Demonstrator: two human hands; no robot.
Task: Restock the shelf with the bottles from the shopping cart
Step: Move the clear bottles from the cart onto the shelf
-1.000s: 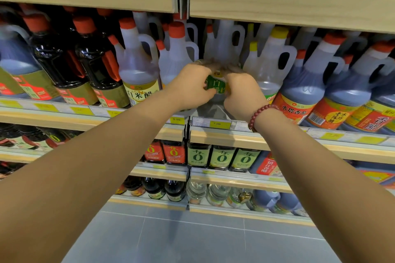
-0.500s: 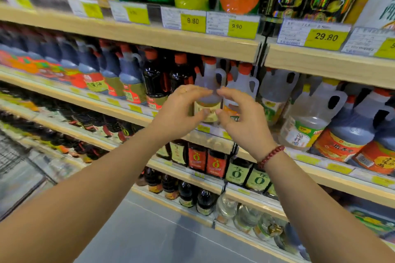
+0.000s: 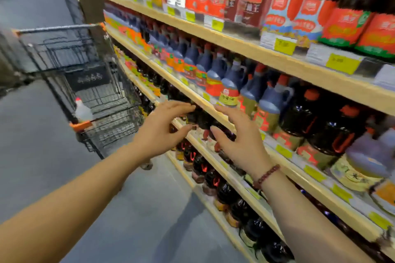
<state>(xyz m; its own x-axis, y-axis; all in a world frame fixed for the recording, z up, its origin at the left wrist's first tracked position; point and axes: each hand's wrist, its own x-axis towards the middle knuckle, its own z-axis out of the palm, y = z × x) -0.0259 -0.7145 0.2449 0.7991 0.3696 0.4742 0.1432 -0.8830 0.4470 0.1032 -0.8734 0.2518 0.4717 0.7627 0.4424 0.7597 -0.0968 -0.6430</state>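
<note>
Two bare forearms reach in from the bottom of the frame toward the centre. The left hand [image 3: 162,132] is released, its fingers spread and loosely bent, and it holds nothing. The right hand [image 3: 241,141], just beside it with a gap between them, is likewise released and empty, and a bead bracelet [image 3: 266,176] of dark red circles its wrist. Both hands hover in front of the shelf [image 3: 277,61], whose pale wooden edges run diagonally from the lower right to the upper centre and carry yellow price tags [image 3: 342,63]. Behind the fingers stand dark bottles [image 3: 213,179] on the lower tiers. Above them is a row of blue jugs [image 3: 213,70] with red caps, and red-labelled bottles fill the top tier; motion blur leaves the labels unreadable. Farther off, at the left of the frame, the shopping cart [image 3: 102,96] stands on the grey floor [image 3: 32,145] close to the shelf. A white bottle [image 3: 82,111] with a red cap stands upright inside it, at its near corner.
</note>
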